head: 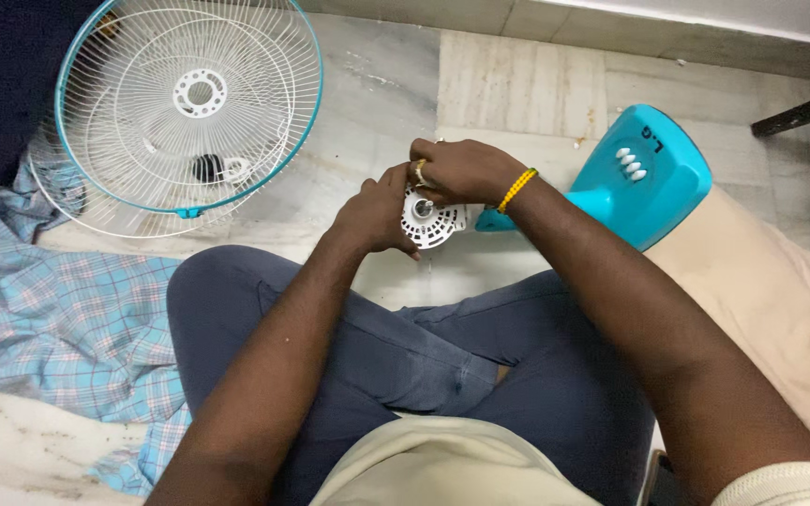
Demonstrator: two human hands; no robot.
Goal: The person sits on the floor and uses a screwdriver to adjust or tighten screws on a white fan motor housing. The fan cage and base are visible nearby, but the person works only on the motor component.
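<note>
I sit cross-legged on a marble floor. Both hands meet over a white round fan motor housing (pixel 431 223) with vent slots, which joins a turquoise fan base (pixel 653 183) carrying white push buttons. My left hand (pixel 375 215) cups the housing from the left side. My right hand (pixel 457 171), with a ring and a yellow bead bracelet on the wrist, grips the housing from above, and its fingers cover the centre. Whether a tool or small part is in the fingers is hidden.
Two white wire fan guards (pixel 189 103), one with a turquoise rim, lie stacked at the upper left. A blue checked cloth (pixel 58 319) is spread on the left. A beige cushion (pixel 780 300) lies at the right. A dark furniture leg (pixel 803 112) is at far right.
</note>
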